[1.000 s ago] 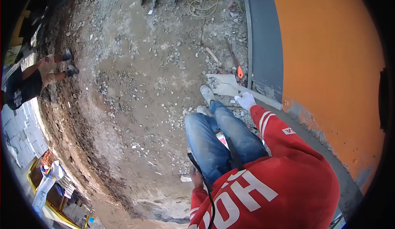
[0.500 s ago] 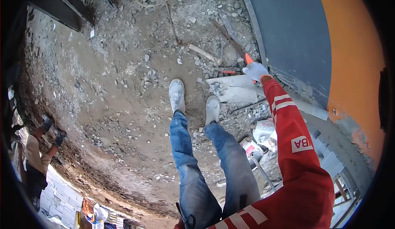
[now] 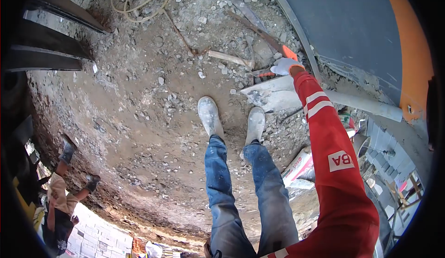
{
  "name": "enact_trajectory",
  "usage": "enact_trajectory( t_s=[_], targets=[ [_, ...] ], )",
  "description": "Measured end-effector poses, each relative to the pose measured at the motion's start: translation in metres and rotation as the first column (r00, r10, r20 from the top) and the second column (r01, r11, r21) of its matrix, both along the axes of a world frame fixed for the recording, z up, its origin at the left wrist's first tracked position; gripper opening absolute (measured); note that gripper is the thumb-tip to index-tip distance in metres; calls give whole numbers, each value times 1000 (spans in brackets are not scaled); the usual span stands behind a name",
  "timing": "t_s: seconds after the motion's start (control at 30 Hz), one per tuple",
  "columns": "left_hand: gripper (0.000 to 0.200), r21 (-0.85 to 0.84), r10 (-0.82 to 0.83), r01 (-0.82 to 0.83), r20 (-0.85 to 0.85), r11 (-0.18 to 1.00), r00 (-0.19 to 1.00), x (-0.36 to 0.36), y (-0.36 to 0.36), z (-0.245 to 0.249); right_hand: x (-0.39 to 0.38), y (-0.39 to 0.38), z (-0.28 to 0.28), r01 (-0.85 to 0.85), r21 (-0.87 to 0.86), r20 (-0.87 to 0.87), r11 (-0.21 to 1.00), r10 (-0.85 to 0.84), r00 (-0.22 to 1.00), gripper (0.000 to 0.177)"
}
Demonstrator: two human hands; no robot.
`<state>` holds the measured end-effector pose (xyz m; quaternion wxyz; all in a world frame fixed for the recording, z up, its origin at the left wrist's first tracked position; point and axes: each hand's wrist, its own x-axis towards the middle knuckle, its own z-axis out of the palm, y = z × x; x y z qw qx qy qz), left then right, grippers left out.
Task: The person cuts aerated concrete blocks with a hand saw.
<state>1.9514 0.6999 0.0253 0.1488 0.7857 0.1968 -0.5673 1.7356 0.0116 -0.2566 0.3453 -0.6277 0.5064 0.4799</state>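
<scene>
The red-sleeved right arm reaches forward, and my right hand (image 3: pixel 286 66), in a pale glove, is closed at the orange handle of a handsaw (image 3: pixel 266 37). The saw's brown blade points up and left over the rubble. Just left of the glove, a red-handled tool (image 3: pixel 265 74) lies on the ground. Below the hand is a whitish, stained board (image 3: pixel 273 94). A pale stick (image 3: pixel 228 57) and a long flat grey strip (image 3: pixel 250 14) lie farther off. My left hand cannot be made out in the view.
Coiled hose (image 3: pixel 139 8) lies at top left near dark metal posts (image 3: pixel 55 40). The grey and orange wall (image 3: pixel 343 26) stands at right, with a pipe (image 3: pixel 366 105) along its foot. A printed sack (image 3: pixel 299 167) is beside my legs. Another person (image 3: pixel 60 193) is at lower left.
The view has shifted, showing more posts and hose. The saw's orange handle now shows broader above my right hand. The other person's legs have changed position.
</scene>
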Motion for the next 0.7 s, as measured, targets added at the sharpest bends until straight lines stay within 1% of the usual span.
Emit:
enact_trajectory(
  t_s=[0.1,0.13,0.2,0.23,0.27,0.33,0.37,0.4,0.47,0.5,0.53,0.57,0.6,0.63,0.67,0.7],
  targets=[
    [26,7,-26,25,28,1000,999,12,1,-6,2,12,3,86,-59,-63,995,-90,994,59],
    [26,11,-32,32,39,999,999,15,2,-7,6,13,7,93,-65,-53,993,-97,994,59],
    [26,26,-41,40,57,999,998,18,8,-7,19,11,25,71,-69,-123,995,-79,989,56],
    [26,31,-43,41,63,999,997,18,11,-8,26,7,32,72,-22,-182,997,-75,980,58],
    [26,37,-43,41,67,998,997,16,15,-8,25,10,34,73,-27,-179,997,-77,981,58],
    [26,48,-40,36,79,998,996,11,21,-9,18,12,36,50,-151,-16,987,-53,998,64],
    [26,50,-38,34,87,998,995,10,25,-12,16,9,27,48,-122,-17,991,-51,999,72],
    [26,60,-39,33,95,998,995,9,30,-10,10,9,21,50,-123,-10,991,-51,999,72],
    [26,87,-42,33,104,996,994,8,47,2,5,14,29,102,-207,77,973,-88,993,73],
    [26,99,-42,32,104,995,994,4,54,8,3,20,33,107,-319,160,942,-58,985,64],
    [26,105,-42,31,104,994,994,1,58,11,5,15,40,108,-324,158,940,-58,986,64],
    [26,105,-48,37,104,994,993,0,60,15,5,8,50,163,-435,323,886,-15,946,58],
    [26,109,-52,40,105,993,993,-2,64,19,9,3,57,232,-523,473,820,53,880,52],
    [26,114,-58,45,106,992,993,-1,63,26,12,4,66,256,-591,505,765,104,857,46],
    [26,122,-65,52,104,991,992,-1,67,36,20,3,79,260,-593,503,762,98,859,46],
    [26,130,-74,61,101,990,992,-1,70,49,31,2,93,278,-574,501,770,62,863,50]
  ],
)
